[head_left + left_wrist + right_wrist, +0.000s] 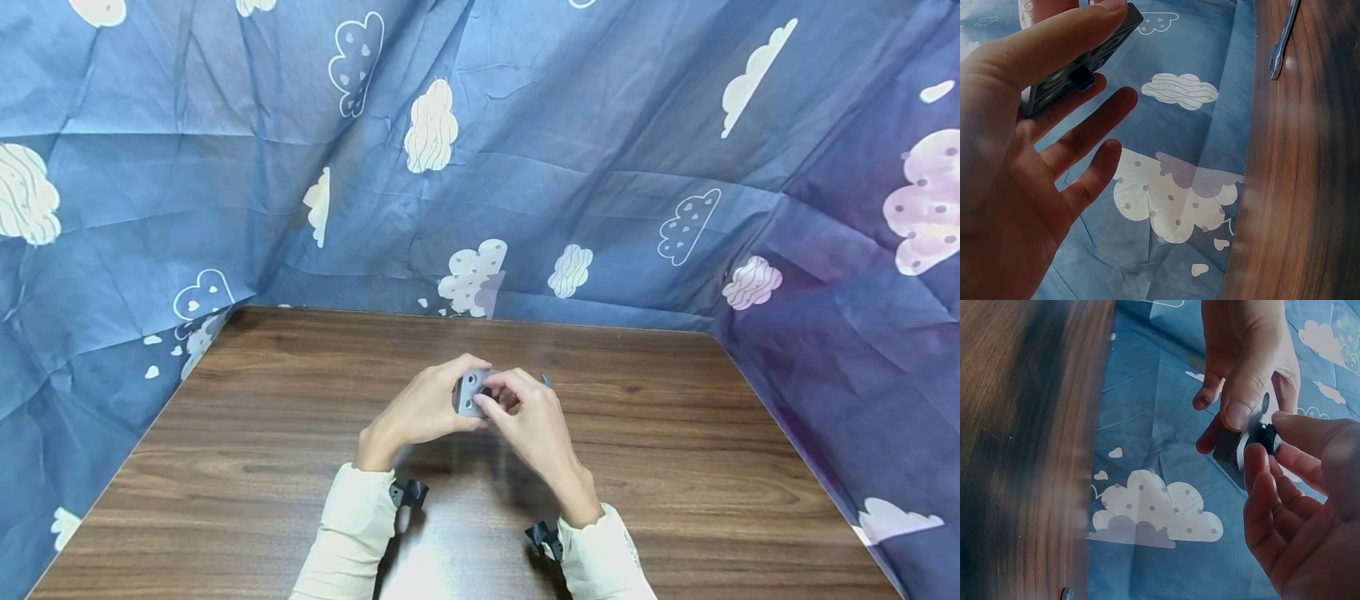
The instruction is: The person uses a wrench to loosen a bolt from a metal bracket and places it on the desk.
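Note:
Above the table, my left hand (425,406) holds a small grey metal block (468,402) by its edges, thumb on one side and fingers on the other. Two round holes show on its face in the head view. My right hand (531,414) pinches a small black bolt (1269,439) between thumb and fingertips, right at the block's face. In the left wrist view, the bolt (1082,79) juts out from the block (1054,94), whose face is dark and ribbed with shadow there. The right fingers cover part of the block in the head view.
A metal open-ended wrench (1282,47) lies on the brown wooden table (247,450), just beyond my right hand. Blue cloth with cloud prints (525,192) hangs along the back and sides. A dark wrist mount (408,493) sits at each sleeve cuff.

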The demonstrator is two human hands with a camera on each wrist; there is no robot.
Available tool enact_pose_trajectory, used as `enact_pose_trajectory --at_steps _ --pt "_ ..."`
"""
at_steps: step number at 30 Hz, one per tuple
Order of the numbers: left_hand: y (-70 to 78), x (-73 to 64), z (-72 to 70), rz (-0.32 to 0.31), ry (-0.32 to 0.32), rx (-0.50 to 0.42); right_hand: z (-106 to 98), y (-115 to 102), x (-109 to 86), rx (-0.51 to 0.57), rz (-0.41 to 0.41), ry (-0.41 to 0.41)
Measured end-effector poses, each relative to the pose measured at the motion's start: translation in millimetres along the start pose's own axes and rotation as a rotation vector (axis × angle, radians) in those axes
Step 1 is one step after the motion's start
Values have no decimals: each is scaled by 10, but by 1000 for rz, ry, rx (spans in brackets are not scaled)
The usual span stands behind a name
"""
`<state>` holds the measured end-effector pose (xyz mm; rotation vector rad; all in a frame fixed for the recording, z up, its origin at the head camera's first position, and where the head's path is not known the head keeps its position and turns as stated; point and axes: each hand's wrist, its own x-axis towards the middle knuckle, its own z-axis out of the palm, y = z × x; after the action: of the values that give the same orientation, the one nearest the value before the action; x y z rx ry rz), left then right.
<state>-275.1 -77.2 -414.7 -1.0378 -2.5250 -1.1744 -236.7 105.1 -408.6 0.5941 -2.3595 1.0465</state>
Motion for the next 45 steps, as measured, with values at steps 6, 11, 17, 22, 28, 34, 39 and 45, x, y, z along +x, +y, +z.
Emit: enact_pose_trajectory --at_steps 6,11,17,22,28,34,39,45 --pt "-1 0 0 -11 -1 8 -6 -19 0 8 -3 -12" --pt "-2 3 7 -26 -3 11 -10 -12 -10 6 -14 -22" --pt "-4 2 5 -22 3 19 -24 -16 -10 1 -21 -41" --pt "-6 -14 6 -20 11 18 -18 -23 -29 -1 -21 -46" --pt "-8 -25 38 -6 14 7 -34 -16 -58 10 -11 -33" --pt "-16 -32 58 -7 17 -9 -26 -13 -64 -31 51 27" --pt "-14 -42 60 -3 4 -13 -12 -9 -73 -79 73 20" --pt "-2 -31 36 -6 10 -5 -13 -19 -57 -71 43 11"
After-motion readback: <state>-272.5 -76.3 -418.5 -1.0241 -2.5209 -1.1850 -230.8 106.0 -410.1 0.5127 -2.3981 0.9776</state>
